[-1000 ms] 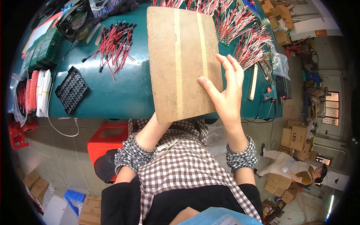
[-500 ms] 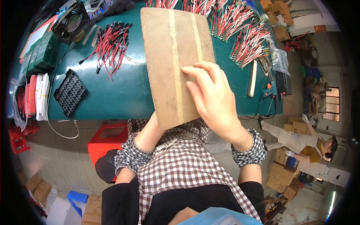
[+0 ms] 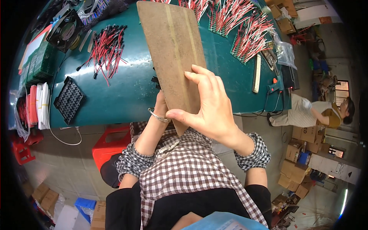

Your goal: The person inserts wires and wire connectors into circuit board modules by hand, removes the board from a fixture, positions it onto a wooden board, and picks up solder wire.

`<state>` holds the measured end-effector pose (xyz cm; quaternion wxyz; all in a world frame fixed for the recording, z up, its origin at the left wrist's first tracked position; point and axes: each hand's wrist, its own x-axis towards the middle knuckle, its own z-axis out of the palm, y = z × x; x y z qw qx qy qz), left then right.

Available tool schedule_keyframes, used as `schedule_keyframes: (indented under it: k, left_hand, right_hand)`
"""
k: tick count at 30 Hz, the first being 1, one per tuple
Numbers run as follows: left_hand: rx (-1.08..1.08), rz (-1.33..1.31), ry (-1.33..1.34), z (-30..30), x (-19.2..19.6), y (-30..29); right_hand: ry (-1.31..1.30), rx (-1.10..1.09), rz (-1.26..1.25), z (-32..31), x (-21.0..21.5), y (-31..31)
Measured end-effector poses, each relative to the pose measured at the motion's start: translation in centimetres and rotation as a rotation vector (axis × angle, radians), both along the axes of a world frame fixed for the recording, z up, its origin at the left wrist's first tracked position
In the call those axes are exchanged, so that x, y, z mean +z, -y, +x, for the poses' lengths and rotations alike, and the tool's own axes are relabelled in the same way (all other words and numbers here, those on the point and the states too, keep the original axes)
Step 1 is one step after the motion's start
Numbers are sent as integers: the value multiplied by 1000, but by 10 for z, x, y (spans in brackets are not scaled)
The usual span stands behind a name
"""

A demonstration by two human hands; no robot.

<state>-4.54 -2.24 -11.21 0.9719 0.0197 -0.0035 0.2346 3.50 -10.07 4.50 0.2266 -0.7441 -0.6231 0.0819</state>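
A brown rectangular board (image 3: 172, 50) with two pale yellow strips is raised over the near table edge, tilted. My left hand (image 3: 161, 102), with a bangle at its wrist, is behind the board's lower left edge and bears it; its fingers are hidden. Across the board's front lies my right hand (image 3: 211, 103), fingers spread, thumb reaching the lower left edge. Small black pieces (image 3: 155, 81) stick out from behind the board's left edge; what they belong to is hidden.
On the green table (image 3: 130, 99) are a pile of red-and-black wires (image 3: 106, 50), a black tray (image 3: 69, 99), circuit boards with red and white wires (image 3: 249, 40), and a glue gun (image 3: 273, 86). A red stool (image 3: 111, 142) stands below. Another person (image 3: 306, 113) is at the right.
The board has turned about its length, showing a narrower face, and shifted left. My right thumb has moved to its lower left edge. More of my left wrist shows.
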Motion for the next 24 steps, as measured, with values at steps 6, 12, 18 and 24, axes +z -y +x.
schedule_keyframes:
  k: [6,12,18,24]
  left_hand:
    - [59,236,-255,-8,23,-10]
    - [329,985,-588,-7,81,-18]
    - [399,1549,-780,-5,104,-15]
    - [371,1974,-944,5,115,-12]
  right_hand:
    - [-157,16,72,8,-5,10]
    - [-731,46,216,17,-16,29]
    - [-1293,12,435,8,-59,68]
    - [-1631,-103,534,-8,-112,83]
